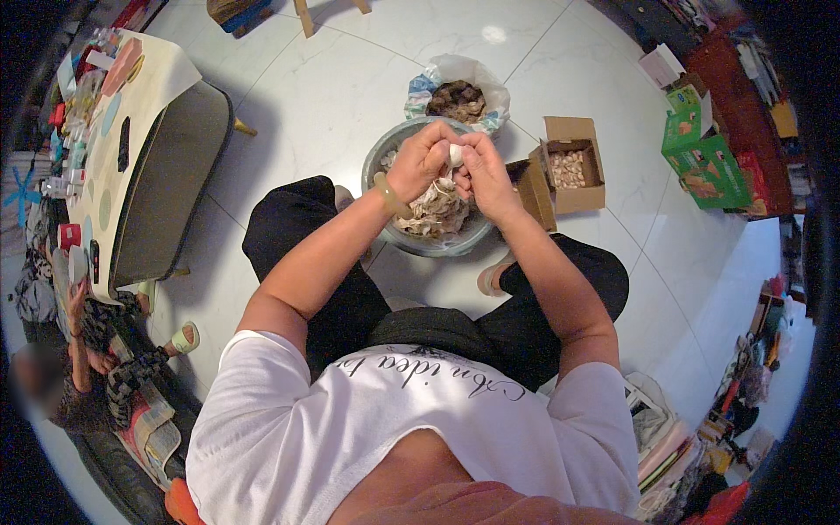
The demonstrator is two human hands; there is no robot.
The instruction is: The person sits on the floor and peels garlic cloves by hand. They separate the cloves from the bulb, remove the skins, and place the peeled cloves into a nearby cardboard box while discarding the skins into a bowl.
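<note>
Above a round grey-green basin (pixel 375 209), my left hand (pixel 420 165) and my right hand (pixel 487 172) meet with the fingertips of both on a white garlic bulb (pixel 455 155). Strips of papery skin hang from the bulb. Dry garlic skins (pixel 433 213) are heaped inside the basin, and my forearms hide part of its rim. To the right, an open cardboard box (pixel 575 200) holds many loose garlic cloves (pixel 567 169). Behind the basin stands a plastic bag (pixel 493 77) with brown, dry, root-like matter (pixel 457 102) in it.
A covered table (pixel 154 105) crowded with small items is on the left. Beside it sits another person (pixel 85 387) on a dark couch. Green cartons (pixel 705 157) stand at the right. Wooden stool legs (pixel 304 18) show at the top. My knees flank the basin on the tiled floor.
</note>
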